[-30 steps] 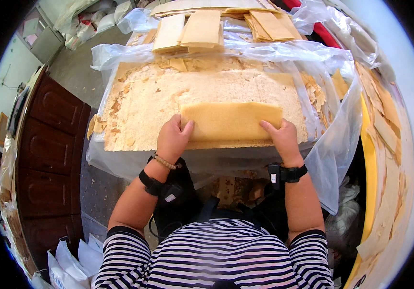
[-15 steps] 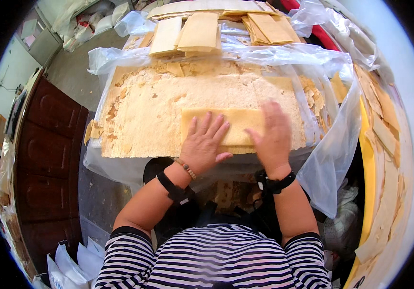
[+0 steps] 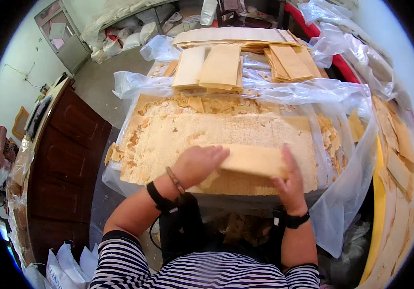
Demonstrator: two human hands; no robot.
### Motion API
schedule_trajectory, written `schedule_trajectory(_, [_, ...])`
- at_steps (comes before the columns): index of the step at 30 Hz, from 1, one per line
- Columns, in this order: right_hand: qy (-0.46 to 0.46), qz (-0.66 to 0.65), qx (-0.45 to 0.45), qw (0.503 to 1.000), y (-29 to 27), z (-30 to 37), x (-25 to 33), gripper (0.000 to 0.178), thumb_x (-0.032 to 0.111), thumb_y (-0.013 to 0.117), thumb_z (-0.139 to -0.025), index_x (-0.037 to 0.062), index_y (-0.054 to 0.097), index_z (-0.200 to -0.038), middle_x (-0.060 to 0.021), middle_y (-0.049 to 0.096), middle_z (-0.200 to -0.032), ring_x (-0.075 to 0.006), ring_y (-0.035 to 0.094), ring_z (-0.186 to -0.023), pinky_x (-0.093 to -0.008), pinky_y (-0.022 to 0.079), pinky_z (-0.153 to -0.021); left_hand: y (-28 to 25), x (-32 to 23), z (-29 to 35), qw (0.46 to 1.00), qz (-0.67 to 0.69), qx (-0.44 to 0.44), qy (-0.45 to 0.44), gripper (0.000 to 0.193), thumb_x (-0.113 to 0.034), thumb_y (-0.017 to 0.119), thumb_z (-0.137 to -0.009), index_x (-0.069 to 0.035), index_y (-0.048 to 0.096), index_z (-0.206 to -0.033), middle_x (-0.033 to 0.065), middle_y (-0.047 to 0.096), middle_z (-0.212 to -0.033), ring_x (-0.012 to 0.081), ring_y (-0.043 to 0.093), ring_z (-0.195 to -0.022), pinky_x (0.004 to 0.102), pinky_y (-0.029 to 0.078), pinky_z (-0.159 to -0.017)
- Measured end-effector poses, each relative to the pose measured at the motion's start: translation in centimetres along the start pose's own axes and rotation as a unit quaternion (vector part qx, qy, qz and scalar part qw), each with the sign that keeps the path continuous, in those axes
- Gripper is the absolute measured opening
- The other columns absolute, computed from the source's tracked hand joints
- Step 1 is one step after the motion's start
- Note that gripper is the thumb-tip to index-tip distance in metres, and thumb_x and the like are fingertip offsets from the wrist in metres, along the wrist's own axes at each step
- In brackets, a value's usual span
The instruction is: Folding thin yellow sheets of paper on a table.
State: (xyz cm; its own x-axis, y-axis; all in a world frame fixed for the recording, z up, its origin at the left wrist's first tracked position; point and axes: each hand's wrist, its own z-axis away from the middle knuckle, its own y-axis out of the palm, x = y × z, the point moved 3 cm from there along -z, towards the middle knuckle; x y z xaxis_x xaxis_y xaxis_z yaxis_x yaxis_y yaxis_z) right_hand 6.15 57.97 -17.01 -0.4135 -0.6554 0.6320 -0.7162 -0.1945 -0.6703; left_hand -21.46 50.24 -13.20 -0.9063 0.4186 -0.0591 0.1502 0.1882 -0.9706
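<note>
Head view finds our right hand (image 3: 291, 185) with grip clamped on the tan sheet (image 3: 255, 160) toward the desk's (image 3: 113, 168) near edge, left hand (image 3: 195, 166) indeterminate; we should hold both ends level.

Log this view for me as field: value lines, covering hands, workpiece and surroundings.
Left hand: at left end of tan piece, blurred
Right hand: at its right end, grip unclear
Workpiece: flat, rectangular, above large rough sheet
Far side: tan stacks
Near right: clear plastic, hanging down
Far left: dark wooden cabinet
</note>
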Motion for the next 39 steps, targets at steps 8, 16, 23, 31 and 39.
schedule_trajectory(8, [0.051, -0.029, -0.175, 0.983, -2.6, -0.9, -0.9, 0.050, 0.027, 0.068, -0.093, 0.0004, 0.058, -0.134, -0.0185, 0.061, -0.134, -0.0350, 0.055, -0.127, -0.0427, 0.038, -0.111, -7.9, 12.9, -12.4, 0.908, -0.258, -0.179, -0.279, 0.042, -0.014, 0.050, -0.097, -0.019, 0.055, -0.139, 0.0105, 0.071, -0.080, 0.0287, 0.070, -0.068, 0.0417, 0.052, -0.053])
schedule_trajectory(16, [0.076, -0.072, -0.240, 0.965, -2.5, -1.0, -1.7, 0.033, 0.016, 0.060, -0.099, -0.0008, 0.062, -0.128, -0.0131, 0.071, -0.117, -0.0269, 0.065, -0.113, -0.0378, 0.045, -0.104, 1.2, 18.5, -18.1, 0.965, -0.187, 0.115, -0.145, 0.038, -0.036, 0.047, -0.103, -0.009, 0.061, -0.125, 0.0175, 0.069, -0.114, 0.0361, 0.064, -0.109, 0.0507, 0.049, -0.095])
schedule_trajectory(23, [0.186, -0.369, -0.355, 0.839, -4.5, 1.0, -2.9, 0.039, 0.027, 0.049, -0.107, -0.0034, 0.062, -0.126, -0.0178, 0.072, -0.107, -0.0227, 0.069, -0.103, -0.0361, 0.052, -0.095, 0.8, -4.5, -8.0, 0.998, 0.042, -0.031, -0.043, 0.052, -0.039, 0.065, -0.095, -0.004, 0.058, -0.133, 0.0153, 0.060, -0.136, 0.0334, 0.057, -0.122, 0.0454, 0.048, -0.101])
schedule_trajectory(31, [0.265, -0.535, -0.235, 0.767, -6.2, 8.3, 1.6, 0.037, 0.030, 0.045, -0.107, -0.0008, 0.064, -0.117, -0.0149, 0.072, -0.100, -0.0226, 0.070, -0.089, -0.0346, 0.056, -0.083, 5.8, -8.6, -3.5, 0.999, -0.037, -0.005, -0.014, 0.032, -0.029, 0.067, -0.091, -0.007, 0.062, -0.115, 0.0093, 0.064, -0.119, 0.0258, 0.060, -0.113, 0.0361, 0.053, -0.091])
schedule_trajectory(39, [0.374, -0.558, -0.120, 0.731, -2.8, 12.2, 2.3, 0.035, 0.028, 0.048, -0.107, -0.0006, 0.063, -0.121, -0.0144, 0.072, -0.103, -0.0215, 0.070, -0.090, -0.0342, 0.057, -0.082, 5.6, -8.0, -4.4, 0.997, -0.067, -0.031, 0.015, 0.029, -0.027, 0.067, -0.090, -0.009, 0.063, -0.111, 0.0052, 0.065, -0.110, 0.0232, 0.062, -0.102, 0.0340, 0.056, -0.083])
